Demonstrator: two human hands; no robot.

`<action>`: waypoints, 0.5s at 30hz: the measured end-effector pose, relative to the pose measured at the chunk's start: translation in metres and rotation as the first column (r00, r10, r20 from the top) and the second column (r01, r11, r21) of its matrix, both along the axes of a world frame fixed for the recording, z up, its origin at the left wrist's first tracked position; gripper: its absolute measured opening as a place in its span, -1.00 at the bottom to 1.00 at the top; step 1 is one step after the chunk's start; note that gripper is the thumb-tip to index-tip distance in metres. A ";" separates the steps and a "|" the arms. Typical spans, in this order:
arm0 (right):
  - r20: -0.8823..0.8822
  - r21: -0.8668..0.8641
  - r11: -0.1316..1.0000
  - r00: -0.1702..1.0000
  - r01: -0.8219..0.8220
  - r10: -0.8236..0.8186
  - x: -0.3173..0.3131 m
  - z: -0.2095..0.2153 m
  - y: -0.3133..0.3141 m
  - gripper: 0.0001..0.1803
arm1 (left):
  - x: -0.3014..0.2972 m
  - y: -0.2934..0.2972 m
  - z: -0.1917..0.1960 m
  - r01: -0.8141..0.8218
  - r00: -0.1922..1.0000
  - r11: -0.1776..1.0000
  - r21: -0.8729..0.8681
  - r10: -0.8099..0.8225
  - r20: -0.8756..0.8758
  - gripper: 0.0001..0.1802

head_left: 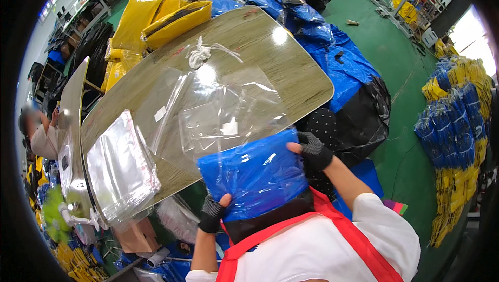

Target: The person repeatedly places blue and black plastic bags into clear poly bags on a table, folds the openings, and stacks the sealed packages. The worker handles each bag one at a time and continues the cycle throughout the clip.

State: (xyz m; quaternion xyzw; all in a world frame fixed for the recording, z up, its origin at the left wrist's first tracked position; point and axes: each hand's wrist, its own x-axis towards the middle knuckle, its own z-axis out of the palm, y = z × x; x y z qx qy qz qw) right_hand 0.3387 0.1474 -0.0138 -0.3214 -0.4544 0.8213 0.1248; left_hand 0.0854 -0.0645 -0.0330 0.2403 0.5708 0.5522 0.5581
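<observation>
I hold a folded blue item (254, 173) half inside a clear plastic bag (228, 116) at the near edge of a wooden table (270, 58). My left hand (212, 213), in a black fingerless glove, grips the item's lower left corner. My right hand (312, 149), gloved the same way, grips its upper right corner. The bag's open upper part lies flat on the table top beyond the blue item.
A stack of clear bags (119, 168) lies at the table's left end, a crumpled white scrap (200, 56) further up. Yellow (156, 17) and blue bundles (343, 64) pile beyond, a black sack (364, 121) at right. A person (44, 136) sits far left.
</observation>
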 end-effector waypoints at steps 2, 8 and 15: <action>0.148 0.198 0.974 0.985 -0.114 0.086 -0.014 -0.006 -0.010 -0.36 | -0.022 0.005 0.008 0.010 0.969 0.999 -0.052 0.003 0.249 -0.22; 0.008 -0.091 0.996 1.000 0.000 0.001 -0.006 -0.005 -0.010 -0.32 | -0.009 -0.007 0.020 0.056 0.994 0.997 -0.051 -0.060 -0.092 -0.36; -0.021 0.085 0.984 0.987 -0.155 0.158 -0.011 -0.005 -0.025 -0.21 | -0.013 0.009 -0.008 -0.048 0.994 0.993 -0.107 0.058 0.090 -0.26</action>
